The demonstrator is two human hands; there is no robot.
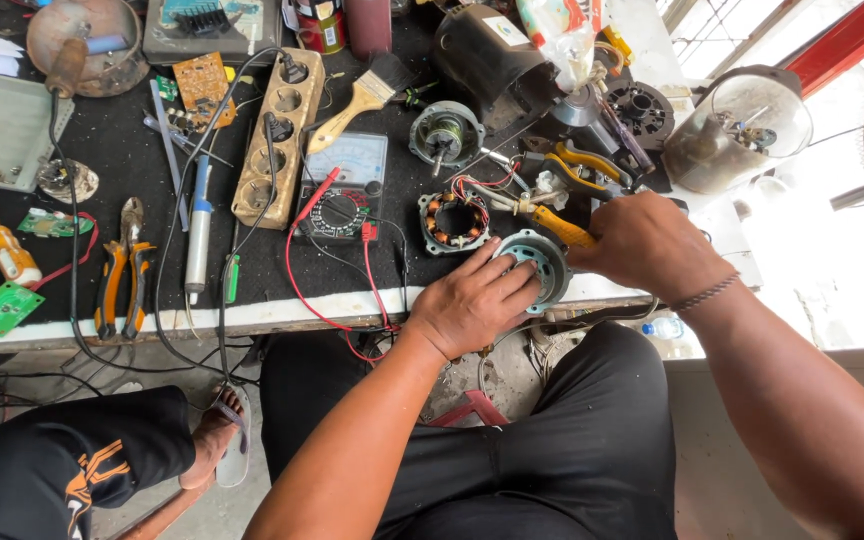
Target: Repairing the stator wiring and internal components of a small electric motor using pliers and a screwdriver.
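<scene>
Far left of the workbench (132,160) there's a green circuit board (2,308), then orange-handled pliers (122,275) lying near the front edge. Next over, a wooden power strip (277,135) and a multimeter (344,188) with red and black leads trailing off the edge. A paintbrush (367,95) sits just above the meter. Then a stator with copper windings (454,221). Right beside it is the round motor housing (542,265) at the front edge, with the left hand (472,300) pressed flat on it, fingers spread loosely and not gripping. The right hand (647,245) is curled tight around a yellow-handled tool (560,228), its tip pointing toward the stator. Clear dome cover (742,125) sits far right.
</scene>
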